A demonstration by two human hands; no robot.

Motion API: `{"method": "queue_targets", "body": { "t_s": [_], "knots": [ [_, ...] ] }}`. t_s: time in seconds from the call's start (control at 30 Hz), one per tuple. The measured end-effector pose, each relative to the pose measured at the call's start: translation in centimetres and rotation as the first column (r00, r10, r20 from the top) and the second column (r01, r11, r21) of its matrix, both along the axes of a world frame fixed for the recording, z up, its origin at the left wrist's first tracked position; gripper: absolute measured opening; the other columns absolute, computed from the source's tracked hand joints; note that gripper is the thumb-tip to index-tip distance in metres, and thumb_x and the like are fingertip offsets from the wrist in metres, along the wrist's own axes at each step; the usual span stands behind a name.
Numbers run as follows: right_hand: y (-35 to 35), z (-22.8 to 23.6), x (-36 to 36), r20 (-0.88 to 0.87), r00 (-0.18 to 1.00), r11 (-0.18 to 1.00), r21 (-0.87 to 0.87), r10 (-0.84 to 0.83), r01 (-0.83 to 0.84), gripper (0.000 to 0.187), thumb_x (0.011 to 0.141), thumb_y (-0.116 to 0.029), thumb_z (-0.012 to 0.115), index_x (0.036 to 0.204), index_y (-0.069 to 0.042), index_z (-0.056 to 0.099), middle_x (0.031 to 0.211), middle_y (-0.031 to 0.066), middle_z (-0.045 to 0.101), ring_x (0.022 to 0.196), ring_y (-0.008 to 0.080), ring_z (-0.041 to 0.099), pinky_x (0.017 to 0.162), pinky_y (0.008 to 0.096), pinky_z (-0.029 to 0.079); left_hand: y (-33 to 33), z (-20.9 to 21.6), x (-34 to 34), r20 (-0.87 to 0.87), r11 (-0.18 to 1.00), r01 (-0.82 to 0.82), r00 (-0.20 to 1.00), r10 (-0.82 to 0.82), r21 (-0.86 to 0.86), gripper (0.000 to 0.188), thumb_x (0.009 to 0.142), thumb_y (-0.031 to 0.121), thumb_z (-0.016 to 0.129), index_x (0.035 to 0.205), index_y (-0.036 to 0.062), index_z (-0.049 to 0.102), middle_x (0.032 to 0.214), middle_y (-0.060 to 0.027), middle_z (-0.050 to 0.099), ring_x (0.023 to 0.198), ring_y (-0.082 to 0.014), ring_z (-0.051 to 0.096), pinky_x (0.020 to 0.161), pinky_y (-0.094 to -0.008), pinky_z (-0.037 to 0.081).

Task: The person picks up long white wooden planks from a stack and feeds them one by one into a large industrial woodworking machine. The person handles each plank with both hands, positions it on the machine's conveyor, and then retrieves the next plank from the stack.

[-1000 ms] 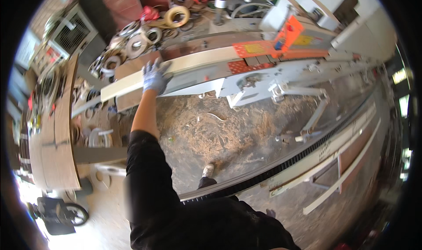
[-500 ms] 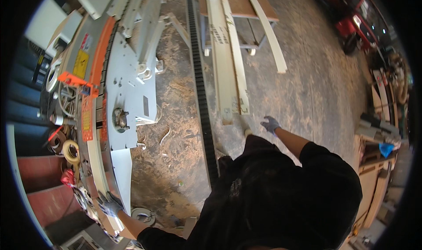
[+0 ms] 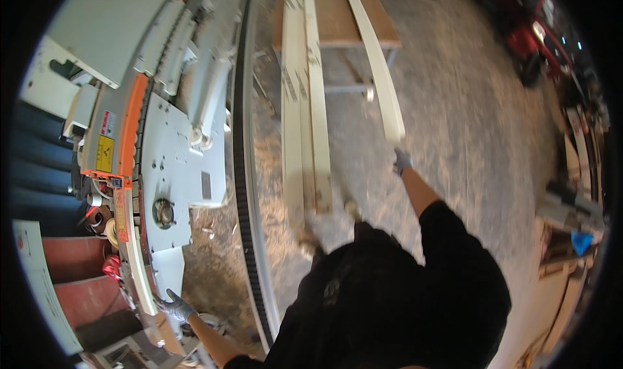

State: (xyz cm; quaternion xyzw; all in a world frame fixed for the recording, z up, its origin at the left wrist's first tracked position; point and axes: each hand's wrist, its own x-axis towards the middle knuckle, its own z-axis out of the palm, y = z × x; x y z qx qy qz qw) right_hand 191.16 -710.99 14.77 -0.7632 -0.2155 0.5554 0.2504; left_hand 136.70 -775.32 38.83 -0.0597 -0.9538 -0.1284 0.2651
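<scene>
Cream strip (image 3: 379, 71) runs from the far cart (image 3: 383, 39) to your right hand (image 3: 402, 161), which is closed on its near end — keep it level and clear of the boards (image 3: 305, 109) to its left. Your left hand (image 3: 172, 305), far left, rests fingers spread on the white machine (image 3: 170, 168) — steady yourself there.

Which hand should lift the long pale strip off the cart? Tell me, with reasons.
Right, most likely. The right hand is at the near end of the long pale strip on the cart. The left hand is far across, on the pale board at the machine's edge.
</scene>
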Motion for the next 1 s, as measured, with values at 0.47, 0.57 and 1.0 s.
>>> {"method": "queue_targets", "body": {
  "t_s": [0.47,0.57,1.0],
  "knots": [
    [2.7,1.7,-2.5,-0.342,0.816,0.882,0.25,0.466,-0.399,0.029,0.082,-0.03,0.073,0.095,-0.007,0.063,0.081,0.0052,0.064,0.067,0.0176,0.059,0.054,0.0349,0.047,31.0,-6.1,30.1,0.286,0.457,0.446,0.398,-0.872,0.77,0.068,0.087,0.014,0.065,0.145,0.0051,0.03,0.139,-0.0139,0.045,0.129,-0.0265,0.042,0.107,-0.0363,0.036],
    [-3.7,6.2,-6.7,-0.389,0.72,0.819,0.289,0.574,-0.496,0.028,0.081,-0.022,0.075,0.097,-0.002,0.063,0.085,0.0091,0.066,0.071,0.0176,0.062,0.058,0.0311,0.049,34.7,-6.9,33.3,0.461,0.466,0.036,0.089,-0.883,0.884,0.073,0.086,0.01,0.065,0.146,0.0058,0.025,0.136,-0.012,0.046,0.119,-0.0232,0.048,0.1,-0.0375,0.041],
    [-22.3,13.7,-17.6,0.501,-0.221,-0.526,0.622,0.836,-0.58,0.033,0.081,-0.027,0.065,0.107,-0.007,0.061,0.093,0.0146,0.062,0.094,0.032,0.058,0.087,0.0421,0.047,17.1,-2.6,33.7,0.399,0.127,-0.443,0.6,-0.694,0.887,0.043,0.088,0.042,0.062,0.112,0.0067,0.059,0.094,-0.0076,0.065,0.074,-0.0186,0.063,0.057,-0.0315,0.054]
  ]
}}
